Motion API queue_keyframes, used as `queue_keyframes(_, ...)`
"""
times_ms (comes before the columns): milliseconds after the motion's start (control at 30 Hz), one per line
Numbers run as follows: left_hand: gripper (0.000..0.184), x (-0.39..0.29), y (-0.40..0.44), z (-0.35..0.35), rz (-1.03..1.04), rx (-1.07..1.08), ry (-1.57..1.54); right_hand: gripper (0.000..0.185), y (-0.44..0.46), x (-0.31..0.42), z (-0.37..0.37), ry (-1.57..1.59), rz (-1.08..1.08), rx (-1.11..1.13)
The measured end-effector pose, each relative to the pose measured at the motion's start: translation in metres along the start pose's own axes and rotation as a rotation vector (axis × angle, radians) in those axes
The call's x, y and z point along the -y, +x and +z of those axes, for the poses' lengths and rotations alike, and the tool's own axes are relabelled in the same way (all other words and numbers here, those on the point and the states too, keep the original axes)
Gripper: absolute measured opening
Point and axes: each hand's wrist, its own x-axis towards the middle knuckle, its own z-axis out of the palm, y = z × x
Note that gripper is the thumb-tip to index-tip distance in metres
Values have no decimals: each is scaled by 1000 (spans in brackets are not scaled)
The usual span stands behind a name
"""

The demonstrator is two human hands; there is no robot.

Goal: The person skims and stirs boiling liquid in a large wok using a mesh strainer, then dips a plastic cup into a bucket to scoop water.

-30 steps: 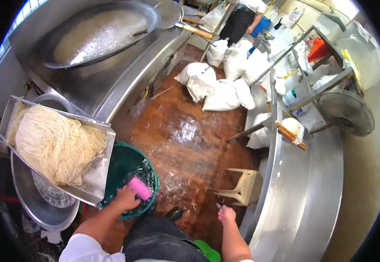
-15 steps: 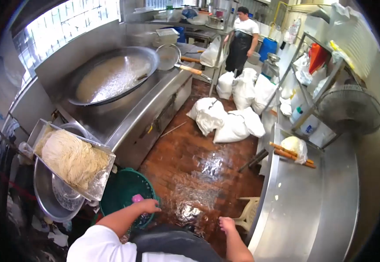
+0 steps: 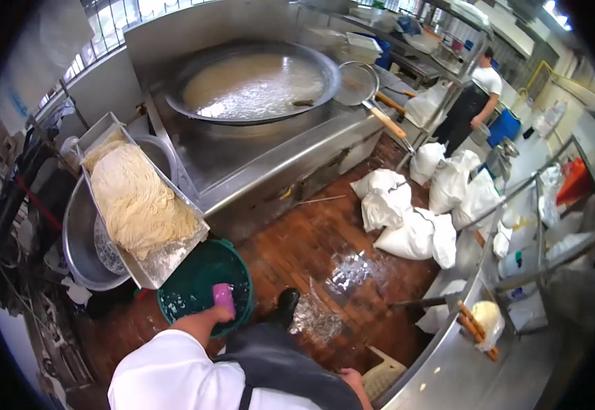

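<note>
My left hand (image 3: 222, 313) is closed around a pink plastic dipper (image 3: 223, 296) inside the green basin (image 3: 174, 277) on the floor. The basin appears to hold some water. Low at my right side, my right hand (image 3: 353, 377) hangs beside the beige plastic stool (image 3: 384, 373); its fingers are too small and partly hidden to read. Just beyond the basin, a metal tray (image 3: 150, 277) carries a heap of pale noodles or dough-like strands (image 3: 133, 191). Under the tray is a large metal bowl (image 3: 78, 246).
A huge wok (image 3: 256, 119) of cloudy liquid sits on the steel stove, with a wooden-handled strainer (image 3: 355, 83) alongside. White sacks (image 3: 407, 232) lie on the wet brick floor. A steel counter (image 3: 448, 365) runs along the right. Another person (image 3: 472, 102) stands at the back.
My left hand has moved onto the pink dipper and grasped it. My right hand has dropped lower beside the stool. The view has turned left and the person at the back has turned.
</note>
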Motion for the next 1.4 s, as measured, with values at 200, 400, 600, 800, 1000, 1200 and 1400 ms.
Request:
queue_keyframes(200,45,-71,11,-82,-508,92,-472,38,58,-5,-95,15,124,85)
queue_keyframes(400,42,-83,159,-173,31,-134,-193,29,154,32,-199,463,-11,-294)
queue_keyframes(600,63,-203,92,-361,-90,-295,-326,75,111,227,-258,-185,-295,-452)
queue_keyframes(800,79,-278,43,-425,-8,-503,-111,81,96,347,-294,-305,-842,-449)
queue_keyframes(1000,84,-333,34,-470,-75,-778,-217,86,122,412,-365,-398,-1069,-378)
queue_keyframes(1200,83,-361,25,-488,-134,-856,-267,85,134,447,-406,-417,-1165,-423)
queue_keyframes(1400,85,-340,23,-473,-103,-862,-326,81,115,461,-384,-121,-1403,-523)
